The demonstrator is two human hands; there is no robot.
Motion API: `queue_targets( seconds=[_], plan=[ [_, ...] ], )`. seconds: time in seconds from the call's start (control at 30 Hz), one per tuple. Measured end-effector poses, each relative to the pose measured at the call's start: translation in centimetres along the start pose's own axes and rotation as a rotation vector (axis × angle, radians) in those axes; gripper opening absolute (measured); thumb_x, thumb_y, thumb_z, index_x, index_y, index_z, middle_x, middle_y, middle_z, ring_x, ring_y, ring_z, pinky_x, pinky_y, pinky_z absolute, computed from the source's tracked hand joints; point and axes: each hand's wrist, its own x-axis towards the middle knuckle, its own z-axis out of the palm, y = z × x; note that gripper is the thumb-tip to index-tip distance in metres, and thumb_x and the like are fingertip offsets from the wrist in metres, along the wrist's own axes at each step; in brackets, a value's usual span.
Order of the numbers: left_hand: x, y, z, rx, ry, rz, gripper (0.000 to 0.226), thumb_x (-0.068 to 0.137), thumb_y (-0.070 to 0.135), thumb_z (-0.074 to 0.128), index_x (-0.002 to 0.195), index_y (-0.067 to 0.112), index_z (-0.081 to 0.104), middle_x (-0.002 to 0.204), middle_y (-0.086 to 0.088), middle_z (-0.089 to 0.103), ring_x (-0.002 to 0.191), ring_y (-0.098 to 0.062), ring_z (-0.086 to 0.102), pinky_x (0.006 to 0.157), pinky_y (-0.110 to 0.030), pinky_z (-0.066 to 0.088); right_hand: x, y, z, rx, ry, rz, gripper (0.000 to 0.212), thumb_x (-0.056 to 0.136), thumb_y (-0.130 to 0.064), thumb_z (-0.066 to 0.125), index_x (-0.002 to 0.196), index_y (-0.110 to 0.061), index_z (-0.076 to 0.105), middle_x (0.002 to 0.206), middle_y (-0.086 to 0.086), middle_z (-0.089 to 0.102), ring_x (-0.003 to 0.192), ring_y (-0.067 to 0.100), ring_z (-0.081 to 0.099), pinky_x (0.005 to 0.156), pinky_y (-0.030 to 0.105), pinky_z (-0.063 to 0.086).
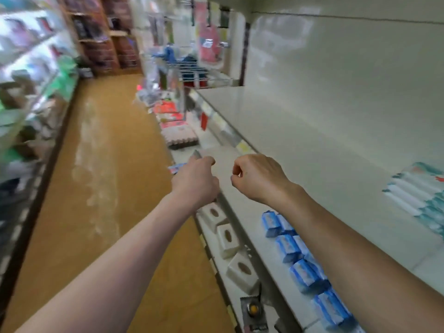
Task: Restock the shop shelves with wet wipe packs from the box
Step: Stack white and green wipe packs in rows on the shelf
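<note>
A wire basket (211, 80) held blue goods. White and teal wet wipe packs (413, 195) lay stacked on the shelf (300, 140). Our right hand (254, 176) was closed and empty; of our left hand (194, 181) we could not tell.

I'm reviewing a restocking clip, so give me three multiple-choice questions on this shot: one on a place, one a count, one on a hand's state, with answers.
1. Where does the stack of teal-and-white packs lie? A on the floor; B on the upper shelf, far right; C in a wire basket.
2. How many white tissue boxes with oval openings show? A one; B three; C six.
3. How is the right hand? A gripping a blue pack; B flat on a shelf; C fingers curled, holding nothing.
Answers: 1 B, it rests on the board at the frame's right edge; 2 B, three stand in a row; 3 C, nothing shows between the curled fingers.
</note>
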Motion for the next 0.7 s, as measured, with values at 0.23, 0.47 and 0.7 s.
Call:
queue_targets(
  seconds=[0.23,0.47,0.7],
  plan=[
    [-7.8,-12.5,-1.6,-0.013,0.042,-0.343,0.050,0.088,0.020,0.051,0.138,0.025,0.047,0.123,-0.009,0.055,0.108,-0.033,0.056,0.090,-0.042,0.049,-0.2,-12.2,5.5,-0.006,-0.137,-0.267,0.015,0.089,-0.024,0.052,0.093,-0.016,0.064,0.103,0.008,0.066,0.095,0.028,0.060,0.073,0.033,0.045],
    [-19.9,-23.9,-2.6,-0.015,0.074,-0.661,0.050,0.090,0.029,0.053,0.139,0.024,0.044,0.128,-0.007,0.057,0.109,-0.030,0.058,0.092,-0.045,0.050,-5.7,-25.2,11.6,-0.034,-0.344,-0.506,0.016,0.090,-0.026,0.053,0.091,-0.013,0.063,0.092,0.006,0.065,0.085,0.027,0.061,0.069,0.035,0.051],
    [-31.0,-31.9,-3.9,-0.056,0.065,-0.863,0.051,0.092,0.027,0.053,0.141,0.021,0.043,0.141,-0.007,0.047,0.124,-0.030,0.049,0.098,-0.042,0.046,-13.0,-36.7,16.5,-0.036,-0.463,-0.728,0.012,0.091,-0.022,0.052,0.082,-0.014,0.052,0.079,0.005,0.056,0.072,0.025,0.056,0.059,0.033,0.047]
  ],
)
